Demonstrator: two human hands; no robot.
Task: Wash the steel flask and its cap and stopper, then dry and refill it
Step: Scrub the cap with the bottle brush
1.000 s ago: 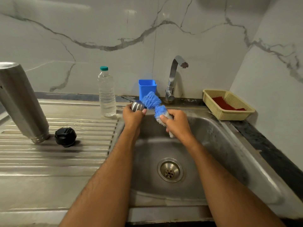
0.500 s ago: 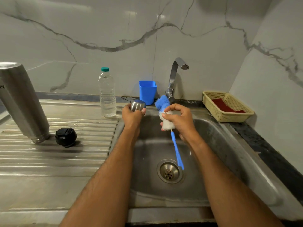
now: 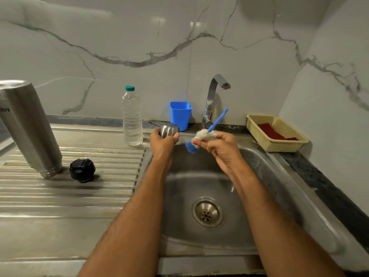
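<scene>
The steel flask point(image 3: 28, 126) stands upside down on the ribbed drainboard at the left, with the black stopper point(image 3: 82, 170) lying beside it. Above the sink's back left corner my left hand point(image 3: 162, 143) is shut on the small steel cap point(image 3: 170, 130). To its right, my right hand point(image 3: 218, 145) holds a blue and white bottle brush point(image 3: 203, 134) by its bristled head. The blue bristle tip points down and left toward the cap, and the blue handle sticks up toward the tap.
The steel sink point(image 3: 299, 196) with its drain point(image 3: 207, 211) lies below my hands. Along the back stand a clear water bottle point(image 3: 131, 118), a blue cup point(image 3: 180, 114) and the tap point(image 3: 213, 98). A yellow basket point(image 3: 276, 134) holding a red cloth sits at the right.
My right hand has flipped the brush: the handle that hung down into the sink now points up toward the tap, and the blue tip now points down. The left hand kept the cap still.
</scene>
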